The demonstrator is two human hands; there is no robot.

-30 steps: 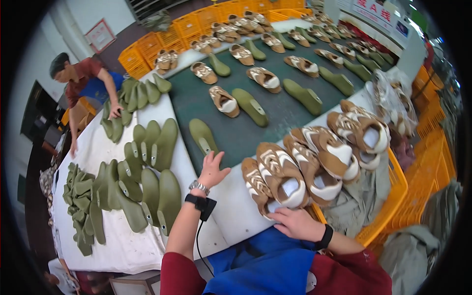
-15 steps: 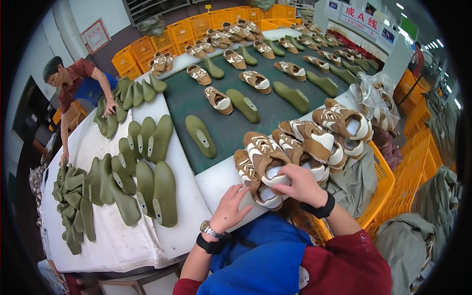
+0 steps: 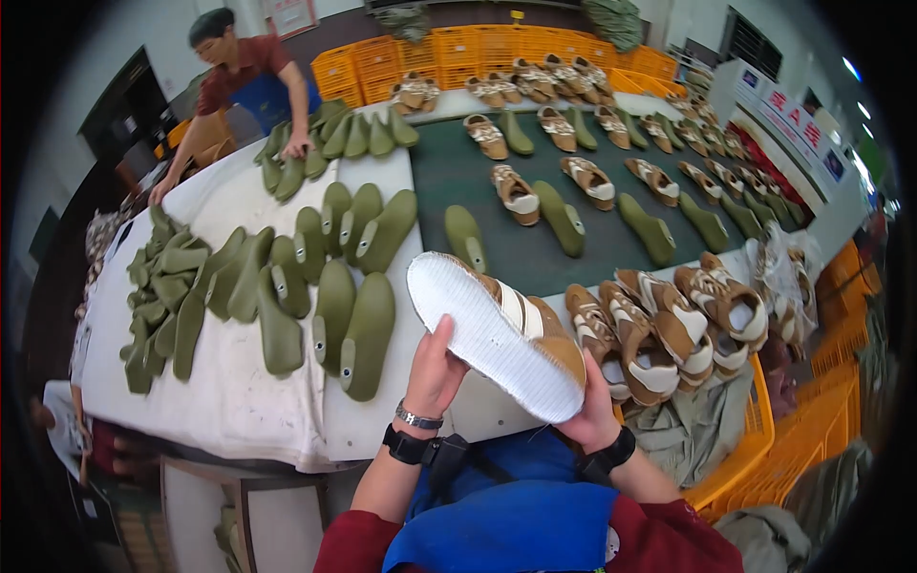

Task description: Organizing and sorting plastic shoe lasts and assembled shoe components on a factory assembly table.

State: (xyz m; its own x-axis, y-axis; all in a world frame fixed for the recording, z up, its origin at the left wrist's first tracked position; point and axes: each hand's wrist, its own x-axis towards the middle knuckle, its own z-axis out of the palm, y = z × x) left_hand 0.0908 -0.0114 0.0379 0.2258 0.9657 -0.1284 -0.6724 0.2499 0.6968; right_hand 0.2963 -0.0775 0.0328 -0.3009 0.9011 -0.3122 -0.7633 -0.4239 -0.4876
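Head view: fingers of both hands closed on one brown-and-white sneaker [image 3: 497, 334] — left hand [image 3: 435, 374] with thumb against the white stitched sole, right hand [image 3: 594, 413] gripping the lower right end, its fingers partly hidden. Sneaker is raised over the white table [image 3: 368, 430], tilted, sole toward the camera. Right of it: a cluster of sneakers [image 3: 650, 358]. Left: olive-green shoe lasts [image 3: 371, 334] — some upright, others heaped. Beyond: dark green surface [image 3: 597, 263] bearing lasts and sneakers; co-worker's hand [image 3: 300, 145] at farther lasts; orange crates [image 3: 458, 53] behind.
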